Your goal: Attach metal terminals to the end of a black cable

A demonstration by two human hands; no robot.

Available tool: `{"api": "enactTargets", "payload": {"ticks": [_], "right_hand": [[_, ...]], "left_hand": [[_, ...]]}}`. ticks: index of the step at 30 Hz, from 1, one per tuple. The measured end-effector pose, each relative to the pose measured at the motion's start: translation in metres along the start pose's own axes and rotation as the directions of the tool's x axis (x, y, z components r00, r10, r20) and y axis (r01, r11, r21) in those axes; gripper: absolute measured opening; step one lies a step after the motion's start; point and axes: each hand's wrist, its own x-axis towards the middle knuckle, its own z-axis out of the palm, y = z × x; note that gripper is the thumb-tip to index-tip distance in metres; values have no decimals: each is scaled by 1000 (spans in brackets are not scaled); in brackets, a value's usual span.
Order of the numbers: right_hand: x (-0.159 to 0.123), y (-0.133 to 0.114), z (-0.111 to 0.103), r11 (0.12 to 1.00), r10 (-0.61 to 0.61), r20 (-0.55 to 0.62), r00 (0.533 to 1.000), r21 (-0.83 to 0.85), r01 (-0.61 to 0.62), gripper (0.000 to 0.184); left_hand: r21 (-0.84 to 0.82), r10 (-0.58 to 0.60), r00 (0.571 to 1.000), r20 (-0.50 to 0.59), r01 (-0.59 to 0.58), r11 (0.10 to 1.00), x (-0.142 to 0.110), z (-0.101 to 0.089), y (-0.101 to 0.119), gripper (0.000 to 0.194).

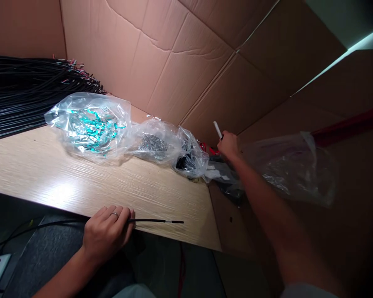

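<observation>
My left hand [107,229], with a ring on one finger, is closed around a black cable [151,220] at the table's front edge. The cable's end points right; a short pale bare stretch shows just before its black tip. At the far right of the table my right hand [229,145] is raised and closed on a slim white pen-like stick [216,129], whose kind I cannot make out. Just left of this hand lie some red items [211,150]. A clear bag of black pieces [191,159] sits on the table nearby.
Beside it on the wooden table [136,186] are a clear bag of small metal parts [153,142] and one with teal-tipped pieces [95,128]. Many black cables [27,95] lie back left. Cardboard walls [149,54] stand behind. A clear bag [292,169] hangs right.
</observation>
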Motion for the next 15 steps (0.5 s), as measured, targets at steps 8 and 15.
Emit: {"api": "enactTargets", "payload": {"ticks": [8, 15], "right_hand": [[-95, -20, -92, 964, -201, -94, 975, 159, 214, 14], [-210, -69, -83, 816, -547, 267, 794, 382, 434, 26]], "left_hand": [[-409, 206, 939, 277, -78, 909, -18, -26, 45, 9], [-410, 317, 373, 872, 203, 889, -22, -19, 77, 38]]}}
